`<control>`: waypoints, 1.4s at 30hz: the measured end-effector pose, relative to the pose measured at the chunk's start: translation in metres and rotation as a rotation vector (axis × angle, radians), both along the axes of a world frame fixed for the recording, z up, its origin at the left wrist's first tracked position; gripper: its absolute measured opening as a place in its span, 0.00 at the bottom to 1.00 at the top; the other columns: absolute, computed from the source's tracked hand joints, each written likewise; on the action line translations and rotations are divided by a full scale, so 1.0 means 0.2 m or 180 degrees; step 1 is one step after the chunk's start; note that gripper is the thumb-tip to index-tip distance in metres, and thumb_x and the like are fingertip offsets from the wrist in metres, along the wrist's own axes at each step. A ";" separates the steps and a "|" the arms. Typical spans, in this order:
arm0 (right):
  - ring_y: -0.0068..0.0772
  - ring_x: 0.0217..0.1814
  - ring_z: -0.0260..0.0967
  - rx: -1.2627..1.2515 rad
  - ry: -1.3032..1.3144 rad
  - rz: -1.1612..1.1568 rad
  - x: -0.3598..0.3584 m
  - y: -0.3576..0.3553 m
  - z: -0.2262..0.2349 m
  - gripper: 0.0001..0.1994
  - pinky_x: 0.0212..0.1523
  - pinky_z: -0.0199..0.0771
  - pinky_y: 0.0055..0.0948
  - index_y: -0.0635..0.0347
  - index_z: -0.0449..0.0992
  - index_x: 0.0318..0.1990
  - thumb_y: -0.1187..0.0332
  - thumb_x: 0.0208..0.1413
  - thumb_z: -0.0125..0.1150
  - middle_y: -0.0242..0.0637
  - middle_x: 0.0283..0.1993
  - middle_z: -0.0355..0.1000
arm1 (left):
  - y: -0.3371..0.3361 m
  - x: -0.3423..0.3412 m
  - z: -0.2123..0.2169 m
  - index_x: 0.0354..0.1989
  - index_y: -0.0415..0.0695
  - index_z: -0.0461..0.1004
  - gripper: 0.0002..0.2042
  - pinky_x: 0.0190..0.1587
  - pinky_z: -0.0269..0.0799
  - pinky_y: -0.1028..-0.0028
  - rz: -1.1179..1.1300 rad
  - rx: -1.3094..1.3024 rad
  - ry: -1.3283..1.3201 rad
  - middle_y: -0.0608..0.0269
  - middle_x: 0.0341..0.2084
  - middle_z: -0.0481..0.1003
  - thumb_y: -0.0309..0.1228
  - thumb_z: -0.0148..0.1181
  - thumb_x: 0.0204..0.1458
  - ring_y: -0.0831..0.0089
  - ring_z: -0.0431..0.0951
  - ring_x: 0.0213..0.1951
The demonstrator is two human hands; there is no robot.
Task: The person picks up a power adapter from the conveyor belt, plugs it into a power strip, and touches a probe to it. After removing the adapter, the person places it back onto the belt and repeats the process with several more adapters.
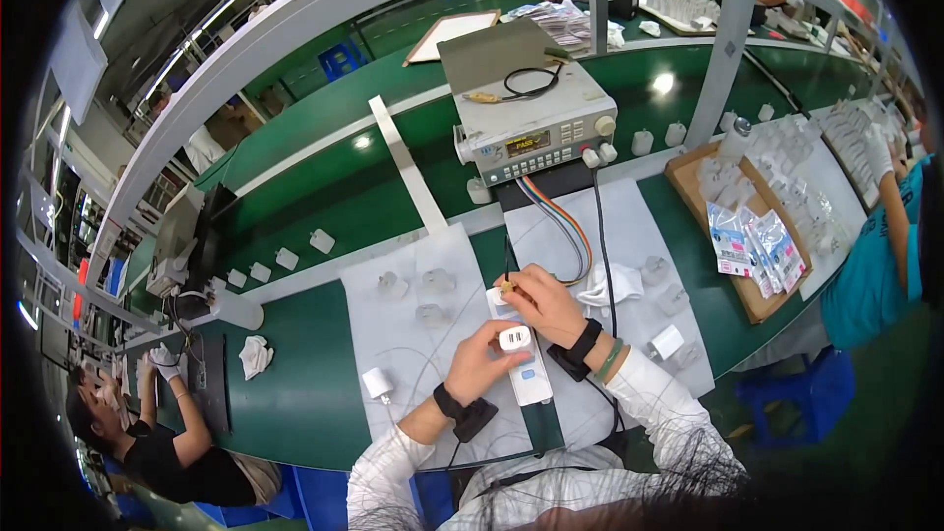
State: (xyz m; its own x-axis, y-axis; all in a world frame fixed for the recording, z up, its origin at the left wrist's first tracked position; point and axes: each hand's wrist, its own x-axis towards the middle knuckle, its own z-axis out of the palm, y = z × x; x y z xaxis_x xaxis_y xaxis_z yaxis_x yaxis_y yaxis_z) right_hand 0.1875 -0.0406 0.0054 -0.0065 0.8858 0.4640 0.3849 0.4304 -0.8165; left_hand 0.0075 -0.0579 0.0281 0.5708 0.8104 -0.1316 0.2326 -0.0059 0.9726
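Note:
My left hand [480,362] grips a white charger [514,337] with two slots in its upper face. The charger is over a white test fixture [531,383] with a blue mark. Just beyond it, my right hand [547,303] pinches a small brass-coloured connector [506,288] at the far end of the fixture; a thin black lead rises from there. My fingers partly hide the connector's tip, so contact is unclear. Left of my left forearm lies another white charger [377,383] with a cable. Clear-wrapped chargers [433,280] rest on the white mat [364,300].
A bench tester [536,128] with a lit display stands ahead, coloured wires and a black cable trailing toward me. Right of my hands are a white cloth [612,283], more chargers [669,339] and a cardboard tray [752,305]. Co-workers sit left and right. A grey frame arches overhead.

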 end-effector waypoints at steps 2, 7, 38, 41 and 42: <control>0.39 0.35 0.70 -0.0033 -0.0008 0.0028 -0.01 -0.02 0.02 0.13 0.35 0.71 0.31 0.62 0.73 0.46 0.66 0.57 0.58 0.38 0.38 0.67 | -0.06 0.02 0.01 0.50 0.42 0.70 0.23 0.47 0.71 0.73 0.0014 0.0637 0.0498 0.65 0.40 0.75 0.30 0.70 0.44 0.69 0.76 0.41; 0.40 0.36 0.71 0.0073 -0.0176 0.0083 -0.02 -0.03 0.03 0.13 0.36 0.71 0.31 0.63 0.72 0.46 0.66 0.57 0.59 0.38 0.39 0.68 | -0.04 -0.02 -0.10 0.48 0.43 0.70 0.25 0.47 0.70 0.72 -0.0330 0.1689 0.0605 0.62 0.41 0.74 0.33 0.73 0.41 0.66 0.75 0.42; 0.28 0.27 0.69 -0.0569 -0.0237 0.0444 0.01 -0.40 0.21 0.10 0.29 0.69 0.23 0.60 0.76 0.43 0.69 0.55 0.61 0.35 0.32 0.68 | 0.22 -0.01 -0.15 0.53 0.45 0.71 0.21 0.52 0.65 0.68 0.0457 0.1390 0.0231 0.58 0.42 0.73 0.26 0.63 0.47 0.60 0.69 0.46; 0.28 0.27 0.70 -0.0511 -0.0298 0.0358 0.01 -0.40 0.20 0.10 0.28 0.70 0.24 0.58 0.76 0.43 0.68 0.54 0.62 0.34 0.31 0.69 | 0.28 -0.01 -0.05 0.55 0.44 0.70 0.23 0.52 0.66 0.67 0.0720 0.1559 -0.0398 0.56 0.42 0.72 0.25 0.62 0.47 0.60 0.70 0.46; 0.28 0.26 0.70 -0.0559 -0.0299 0.0361 0.00 -0.40 0.19 0.11 0.28 0.71 0.24 0.58 0.76 0.43 0.67 0.54 0.63 0.33 0.31 0.69 | 0.31 -0.02 0.00 0.56 0.44 0.69 0.23 0.52 0.66 0.67 0.0845 0.1632 -0.0712 0.55 0.43 0.72 0.25 0.61 0.48 0.60 0.70 0.46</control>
State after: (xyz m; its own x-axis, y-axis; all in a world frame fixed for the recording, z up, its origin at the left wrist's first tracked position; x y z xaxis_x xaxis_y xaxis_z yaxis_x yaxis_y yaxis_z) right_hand 0.1880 -0.1199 0.0428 -0.1465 0.9441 0.2954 0.4199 0.3297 -0.8456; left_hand 0.0039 0.0040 0.0275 0.3097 0.8571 0.4117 0.0811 -0.4552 0.8867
